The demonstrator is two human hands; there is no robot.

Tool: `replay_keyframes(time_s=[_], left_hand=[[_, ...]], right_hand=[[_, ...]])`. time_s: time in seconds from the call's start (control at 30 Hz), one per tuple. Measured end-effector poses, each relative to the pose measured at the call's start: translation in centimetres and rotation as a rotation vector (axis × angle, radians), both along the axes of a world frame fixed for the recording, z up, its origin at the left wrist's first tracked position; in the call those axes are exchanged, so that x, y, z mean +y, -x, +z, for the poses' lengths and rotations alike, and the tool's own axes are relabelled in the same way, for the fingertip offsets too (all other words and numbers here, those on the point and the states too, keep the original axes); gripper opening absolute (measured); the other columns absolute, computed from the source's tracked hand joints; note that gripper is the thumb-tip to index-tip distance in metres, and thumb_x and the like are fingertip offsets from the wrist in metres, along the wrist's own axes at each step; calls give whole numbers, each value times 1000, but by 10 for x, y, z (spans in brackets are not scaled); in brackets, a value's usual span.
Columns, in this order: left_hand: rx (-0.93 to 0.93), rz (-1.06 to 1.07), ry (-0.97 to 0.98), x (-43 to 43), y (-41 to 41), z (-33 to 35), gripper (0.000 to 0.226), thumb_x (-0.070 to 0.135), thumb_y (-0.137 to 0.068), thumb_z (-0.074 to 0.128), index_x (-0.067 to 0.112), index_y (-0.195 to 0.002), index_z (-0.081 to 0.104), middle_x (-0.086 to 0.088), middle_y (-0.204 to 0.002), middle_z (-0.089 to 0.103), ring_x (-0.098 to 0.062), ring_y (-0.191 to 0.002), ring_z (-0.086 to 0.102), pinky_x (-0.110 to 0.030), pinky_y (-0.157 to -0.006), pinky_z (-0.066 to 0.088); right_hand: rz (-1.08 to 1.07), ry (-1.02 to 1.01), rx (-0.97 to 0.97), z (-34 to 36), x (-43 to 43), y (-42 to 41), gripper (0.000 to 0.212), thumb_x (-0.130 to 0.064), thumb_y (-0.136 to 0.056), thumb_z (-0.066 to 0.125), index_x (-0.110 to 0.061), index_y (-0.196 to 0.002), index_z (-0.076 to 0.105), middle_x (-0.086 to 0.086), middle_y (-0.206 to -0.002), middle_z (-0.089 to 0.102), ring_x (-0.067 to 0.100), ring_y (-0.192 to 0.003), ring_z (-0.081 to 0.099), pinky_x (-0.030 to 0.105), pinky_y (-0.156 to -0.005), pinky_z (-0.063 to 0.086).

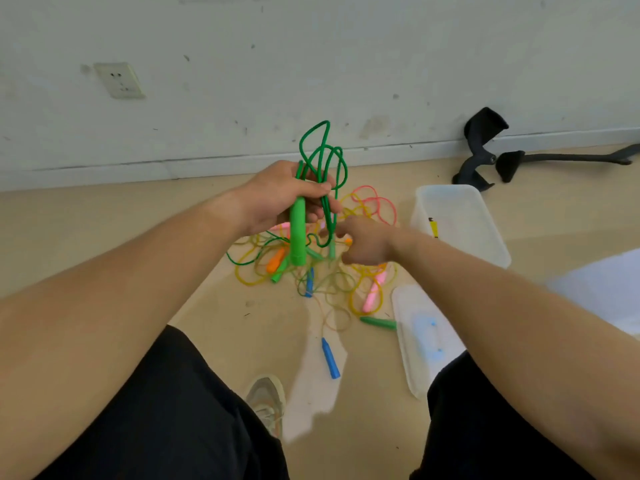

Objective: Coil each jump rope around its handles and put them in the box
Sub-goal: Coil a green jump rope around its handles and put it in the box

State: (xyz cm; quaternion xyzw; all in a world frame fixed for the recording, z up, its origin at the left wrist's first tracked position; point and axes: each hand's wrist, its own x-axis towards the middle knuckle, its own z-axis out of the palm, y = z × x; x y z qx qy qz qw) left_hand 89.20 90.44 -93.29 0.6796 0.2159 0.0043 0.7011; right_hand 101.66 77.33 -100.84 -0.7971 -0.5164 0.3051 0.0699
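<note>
The left hand (277, 192) is clenched round the top of a green handle (298, 233), which hangs nearly upright with its free end pointing down at the floor (104, 237). The same grip traps several turns of the green rope (325, 150); they stand up in loose loops above the handle. One strand drops from those loops just to the right of the handle.

The right hand (367, 244) is to the right of the handle and level with its lower half, closer to that strand than the left hand is. Its fingers are curled towards the strand, but the hand is blurred and I cannot tell whether it pinches the rope or only reaches for it.

Judging by this, the next turn depends on the right hand carrying the strand up and across the handle's long axis, so the loops should lie along the handle.

Below the handle a tangle of other ropes (249, 275) lies on the floor. The clear box (460, 216) stands well to the right of the handle, on the right hand's side, and looks nearly empty.
</note>
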Motion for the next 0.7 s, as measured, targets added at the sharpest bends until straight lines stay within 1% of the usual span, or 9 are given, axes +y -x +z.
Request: replay_keyframes(time_s=[0.1,0.2,0.23,0.3,0.4,0.47,0.53,0.6,0.7], left_hand=[[-37,70,93,10,13,8,9,5,-98,53,6,-100,62,-10,-76,74,-11,-54,60,-19,-57,55],[-48,120,165,21,22,14,9,6,-98,53,6,-99,62,-9,-74,72,-12,-55,57,-20,-53,52],[-45,130,181,24,23,15,11,7,-98,52,6,-99,62,-9,-72,71,-12,-55,56,-19,-51,51],[-33,143,211,27,24,17,13,8,-99,49,7,-99,62,-6,-68,69,-10,-51,55,-18,-48,48],[-3,123,228,28,23,18,16,9,-98,46,8,-96,62,-5,-64,66,-10,-46,53,-17,-45,45],[10,107,224,28,23,17,16,10,-97,46,8,-96,62,-5,-64,66,-11,-46,51,-17,-44,44],[3,127,201,32,23,14,15,10,-97,46,8,-96,61,-5,-63,66,-12,-47,50,-18,-44,43],[-5,168,59,40,23,8,11,8,-97,49,9,-99,60,-5,-64,66,-13,-48,51,-20,-44,43],[107,157,-418,57,27,-12,13,5,-95,52,15,-103,55,-6,-76,69,-15,-49,58,-22,-42,43]], right_hand=[[145,88,-82,-23,27,25,60,-29,-89,66,-22,-146,47,15,-145,46,32,-135,43,39,-109,39],[70,124,-246,-40,48,35,39,-43,-92,57,-13,-116,59,13,-124,56,35,-118,56,43,-95,49],[13,128,-304,-44,53,34,40,-47,-92,54,-12,-110,60,12,-117,58,35,-114,59,43,-90,51],[-91,129,-327,-52,61,28,59,-57,-89,55,-10,-125,55,13,-126,57,35,-116,58,42,-86,49],[-97,29,-115,-58,71,23,82,-62,-85,60,-27,-153,29,12,-148,46,35,-132,47,45,-105,44],[7,-55,-40,-61,78,29,62,-55,-91,56,-32,-147,41,8,-144,50,34,-131,48,43,-109,41],[92,-94,-93,-65,85,36,35,-40,-99,50,-15,-121,62,14,-122,61,34,-113,57,41,-99,46],[81,-50,-119,-62,86,37,32,-31,-104,45,-5,-104,64,20,-110,63,34,-103,60,35,-82,45],[36,-32,-37,-47,74,28,34,-31,-106,41,-13,-86,63,11,-90,65,27,-83,61,32,-72,43]])
